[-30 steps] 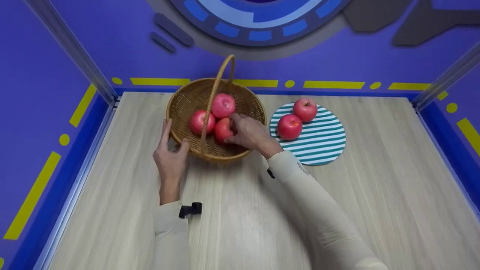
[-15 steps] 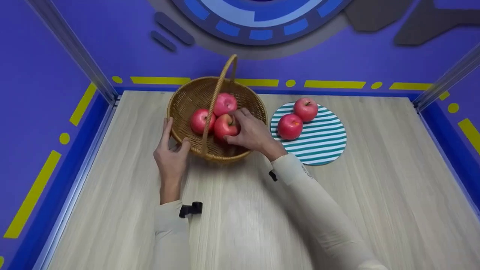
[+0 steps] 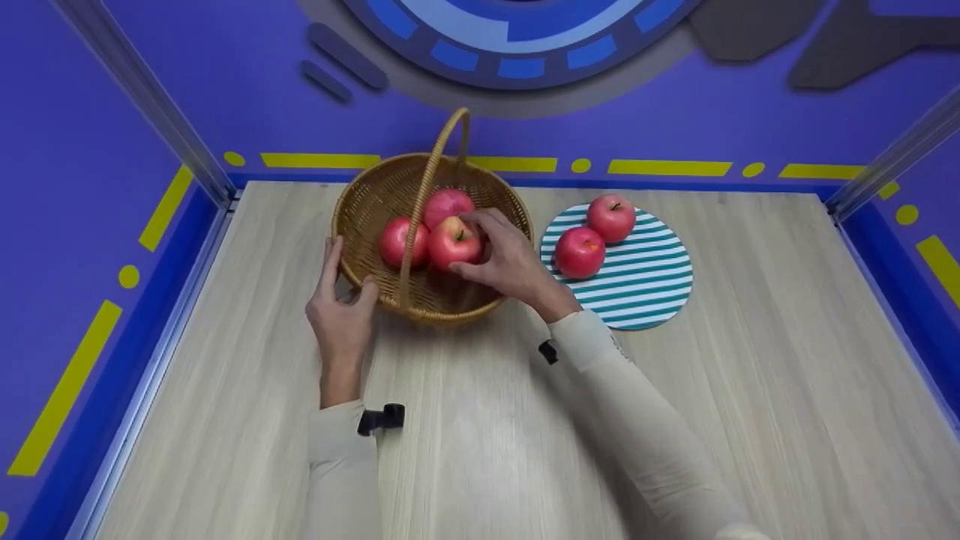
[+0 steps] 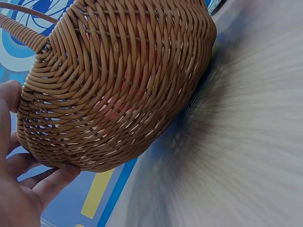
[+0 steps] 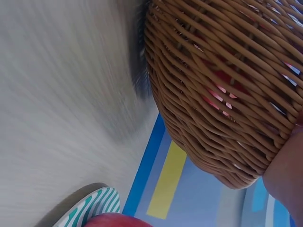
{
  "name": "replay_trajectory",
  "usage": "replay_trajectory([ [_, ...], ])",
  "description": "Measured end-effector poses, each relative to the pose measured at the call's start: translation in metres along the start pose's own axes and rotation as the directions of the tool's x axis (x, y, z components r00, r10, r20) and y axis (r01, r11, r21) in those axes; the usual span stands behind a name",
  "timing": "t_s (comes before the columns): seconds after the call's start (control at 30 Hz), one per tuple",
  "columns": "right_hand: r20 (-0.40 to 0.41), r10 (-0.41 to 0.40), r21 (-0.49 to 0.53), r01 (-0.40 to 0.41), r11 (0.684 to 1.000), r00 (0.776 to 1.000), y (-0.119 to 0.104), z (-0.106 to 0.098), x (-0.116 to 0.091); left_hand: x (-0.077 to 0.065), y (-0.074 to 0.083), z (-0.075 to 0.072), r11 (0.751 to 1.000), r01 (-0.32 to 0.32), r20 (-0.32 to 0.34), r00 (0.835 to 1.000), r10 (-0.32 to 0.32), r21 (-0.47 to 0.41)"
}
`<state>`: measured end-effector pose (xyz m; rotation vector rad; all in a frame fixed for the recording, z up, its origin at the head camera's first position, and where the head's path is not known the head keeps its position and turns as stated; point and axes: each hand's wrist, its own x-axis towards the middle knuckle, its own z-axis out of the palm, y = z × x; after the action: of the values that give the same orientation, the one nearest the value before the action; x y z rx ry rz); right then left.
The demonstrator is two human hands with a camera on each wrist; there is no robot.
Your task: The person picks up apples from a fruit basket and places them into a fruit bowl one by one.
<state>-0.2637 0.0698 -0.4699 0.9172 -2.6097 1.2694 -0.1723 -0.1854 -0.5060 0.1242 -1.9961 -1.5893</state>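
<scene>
A brown wicker basket [image 3: 367, 199] with an arched handle stands at the back left of the table in the head view. My left hand [image 3: 341, 319] grips its near left rim, and in the left wrist view its fingers [image 4: 54, 184] lie against the woven wall. Inside the basket my right hand [image 3: 517, 262] holds a red apple [image 3: 454, 244] between thumb and fingers, its stem facing up. Two more apples rest in the basket, one at the left [image 3: 397, 244] and one behind [image 3: 448, 202]. The wall hides the held apple from the right wrist view.
Right of the basket lies a round green-and-white striped mat [image 3: 652, 289]. Two apples sit on it, a front one [image 3: 579, 253] and a rear one [image 3: 612, 217]. Blue printed panels [image 3: 637, 127] wall in the wooden table [image 3: 465, 450] at the back and sides.
The apple in my right hand has turned so its stem shows on top, and has shifted slightly up and right. My left hand has stayed on the basket rim.
</scene>
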Motion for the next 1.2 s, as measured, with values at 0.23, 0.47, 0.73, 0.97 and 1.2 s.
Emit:
replay_trajectory([
  [0.23, -0.084, -0.055, 0.049, 0.06, 0.997, 0.995, -0.001, -0.003, -0.002, 0.002, -0.002, 0.0, 1.0, 0.019, -0.009, 1.0, -0.019, -0.001],
  [0.47, -0.142, -0.034, 0.086, 0.046, 0.995, 0.989, -0.004, -0.007, -0.007, -0.002, 0.023, 0.001, 1.0, 0.024, -0.025, 0.999, -0.024, 0.002],
  [0.73, -0.19, 0.021, 0.13, 0.004, 0.991, 0.982, -0.008, -0.015, -0.017, -0.006, 0.041, -0.001, 1.0, -0.004, -0.03, 1.0, 0.004, 0.007],
  [0.97, -0.283, 0.008, 0.121, 0.027, 0.992, 0.959, -0.005, -0.027, -0.027, -0.006, 0.041, -0.001, 1.0, 0.015, -0.026, 1.0, -0.015, -0.001],
  [1.2, -0.375, 0.027, 0.13, 0.024, 0.991, 0.927, -0.003, -0.04, -0.039, -0.004, 0.036, -0.002, 0.999, 0.048, -0.019, 0.999, -0.048, 0.017],
])
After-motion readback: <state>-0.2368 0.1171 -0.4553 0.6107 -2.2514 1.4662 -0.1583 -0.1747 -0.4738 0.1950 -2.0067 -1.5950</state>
